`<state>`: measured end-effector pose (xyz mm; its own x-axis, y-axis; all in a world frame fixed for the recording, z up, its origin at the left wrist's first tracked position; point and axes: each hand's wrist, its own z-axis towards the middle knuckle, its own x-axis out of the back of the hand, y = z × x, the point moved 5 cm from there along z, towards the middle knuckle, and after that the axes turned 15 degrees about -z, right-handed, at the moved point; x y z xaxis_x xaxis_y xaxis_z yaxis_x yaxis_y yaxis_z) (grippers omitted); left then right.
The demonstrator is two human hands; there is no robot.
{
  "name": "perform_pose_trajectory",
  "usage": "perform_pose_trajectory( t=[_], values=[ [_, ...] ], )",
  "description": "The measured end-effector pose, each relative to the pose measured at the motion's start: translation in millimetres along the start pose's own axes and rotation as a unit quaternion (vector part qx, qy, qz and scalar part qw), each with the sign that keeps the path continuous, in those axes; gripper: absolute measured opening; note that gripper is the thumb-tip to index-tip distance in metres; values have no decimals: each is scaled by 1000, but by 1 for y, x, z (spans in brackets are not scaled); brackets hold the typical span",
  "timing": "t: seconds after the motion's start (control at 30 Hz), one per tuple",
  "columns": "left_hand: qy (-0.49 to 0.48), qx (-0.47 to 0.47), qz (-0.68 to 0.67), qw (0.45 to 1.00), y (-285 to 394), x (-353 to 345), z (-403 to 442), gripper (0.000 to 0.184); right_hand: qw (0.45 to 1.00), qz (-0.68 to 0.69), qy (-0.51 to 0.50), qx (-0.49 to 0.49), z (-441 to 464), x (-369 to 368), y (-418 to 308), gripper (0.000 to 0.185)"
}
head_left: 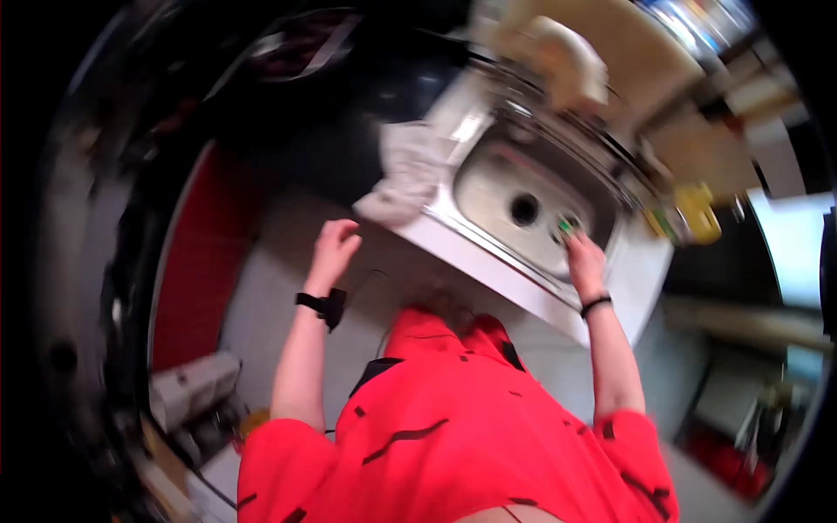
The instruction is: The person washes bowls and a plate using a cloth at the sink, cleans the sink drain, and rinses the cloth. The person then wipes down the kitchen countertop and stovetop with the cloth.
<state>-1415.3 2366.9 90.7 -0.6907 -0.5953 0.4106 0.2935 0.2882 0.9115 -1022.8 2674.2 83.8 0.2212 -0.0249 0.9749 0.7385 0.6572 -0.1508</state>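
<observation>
My right hand reaches over the metal sink, its fingers closed on a small green object. Blur hides what kind of object it is. Just beyond the fingertips, in the basin, lies the dark round drain. My left hand hangs in the air left of the counter, fingers loosely bent and apart, with nothing visible in it. Closest to that hand is a crumpled pale cloth, draped over the counter's front edge. A black band with a small dark device circles my left wrist.
A yellow bottle stands at the sink's right. Behind the basin are the blurred tap and a pale bulky item. A dark countertop lies left of the sink, above a red cabinet front.
</observation>
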Motion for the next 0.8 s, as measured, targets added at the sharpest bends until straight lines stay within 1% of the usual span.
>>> perform_pose_trajectory(
  t=[0.03, 0.07, 0.1, 0.13, 0.17, 0.2, 0.23, 0.27, 0.33, 0.4, 0.43, 0.47, 0.53, 0.6, 0.63, 0.67, 0.73, 0.77, 0.8],
  values=[
    [33, 32, 49, 998, -2, 19, -23, 24, 996, -55, -57, 38, -7, 5, -9, 14],
    [72, 64, 47, 994, -26, 37, -48, 25, 996, -15, -81, 20, -14, -10, -7, 21],
    [100, 115, 10, 988, -54, 54, -77, 26, 995, -45, -40, 79, -22, -24, -2, 24],
    [118, 163, -4, 979, -91, 70, -105, 26, 993, -36, -76, 78, -29, -37, 5, 21],
    [145, 189, -58, 970, -81, 85, -139, 25, 996, 28, -59, 63, -31, -61, 20, 19],
    [172, 212, -35, 961, -82, 94, -166, 24, 995, 68, -70, 18, -30, -64, 24, 13],
    [205, 242, -23, 948, -81, 103, -197, 24, 996, -26, -55, 61, -29, -65, 26, 6],
    [224, 260, -7, 939, -105, 109, -228, 26, 996, -32, -23, 81, -29, -65, 24, 5],
    [257, 293, -28, 921, -104, 110, -281, 28, 982, -86, -107, 129, -34, -60, 12, 4],
    [285, 322, -19, 903, -106, 104, -329, 29, 983, -82, -95, 137, -32, -70, 17, 4],
    [301, 331, -38, 893, -104, 98, -353, 28, 987, -82, -75, 120, -31, -61, 8, 5],
    [309, 337, -38, 888, -99, 90, -377, 28, 986, -74, -51, 139, -32, -46, -2, 7],
    [338, 333, -65, 878, -117, 71, -423, 23, 982, -55, -67, 168, -30, -57, 3, 7],
    [339, 344, -146, 863, -124, 48, -459, 18, 979, -49, -79, 180, -30, -61, 1, 7],
    [357, 347, -152, 854, -131, 37, -475, 15, 978, -44, -93, 183, -28, -65, -1, 7],
    [369, 348, -188, 841, -139, 26, -488, 13, 977, -42, -90, 189, -24, -67, -2, 7],
    [395, 377, -199, 814, -125, 14, -497, 14, 981, -49, -55, 182, -24, -67, 3, 8],
    [396, 375, -199, 815, -118, 16, -496, 14, 977, -47, -67, 198, -22, -73, 6, 8],
    [389, 350, -167, 836, -111, 19, -490, 15, 976, -45, -64, 201, -22, -79, 13, 8]
  ],
)
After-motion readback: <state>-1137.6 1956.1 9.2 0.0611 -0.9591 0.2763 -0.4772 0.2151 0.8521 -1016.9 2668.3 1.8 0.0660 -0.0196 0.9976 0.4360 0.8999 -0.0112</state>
